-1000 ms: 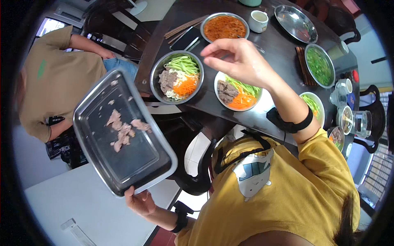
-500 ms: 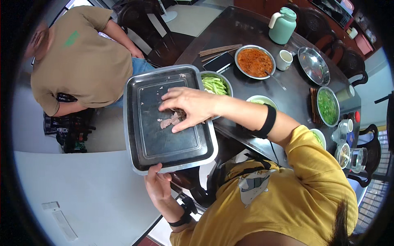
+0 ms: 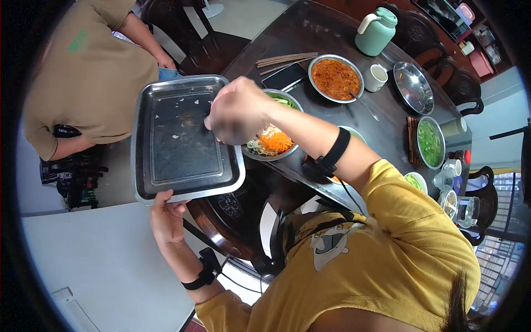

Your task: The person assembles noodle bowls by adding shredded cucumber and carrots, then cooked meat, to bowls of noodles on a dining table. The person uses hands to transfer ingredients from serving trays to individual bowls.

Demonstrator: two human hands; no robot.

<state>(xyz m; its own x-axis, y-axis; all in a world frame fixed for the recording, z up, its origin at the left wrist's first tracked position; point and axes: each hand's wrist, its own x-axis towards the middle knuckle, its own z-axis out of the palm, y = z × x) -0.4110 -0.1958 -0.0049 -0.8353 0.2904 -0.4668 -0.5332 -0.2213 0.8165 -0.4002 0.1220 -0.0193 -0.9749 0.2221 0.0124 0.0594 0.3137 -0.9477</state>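
My left hand [image 3: 168, 216] grips the near rim of a rectangular metal tray [image 3: 182, 191], thumb on top and fingers beneath. The tray is tilted and carries only a few small pale scraps. Over its right edge, my right hand [image 3: 239, 113] is closed and partly blurred, seemingly around the meat pieces, which are almost hidden by it. Just right of and below that hand, a metal bowl [image 3: 265, 159] on the table holds orange carrot shreds [image 3: 276, 143], pale shreds and green strips [image 3: 285, 100].
A person in a brown shirt [image 3: 94, 83] is at the left. On the dark table [image 3: 381, 133] are a bowl of red sauce [image 3: 334, 79], a phone [image 3: 286, 76], chopsticks [image 3: 285, 58], a cup [image 3: 376, 77], a green jug [image 3: 376, 32] and a bowl of greens [image 3: 431, 143]. A white surface [image 3: 105, 254] lies lower left.
My right hand has lifted from the tray's middle to its right edge, and the meat pile there is gone from the tray. Tray and left hand have shifted left, uncovering more of the vegetable bowl.
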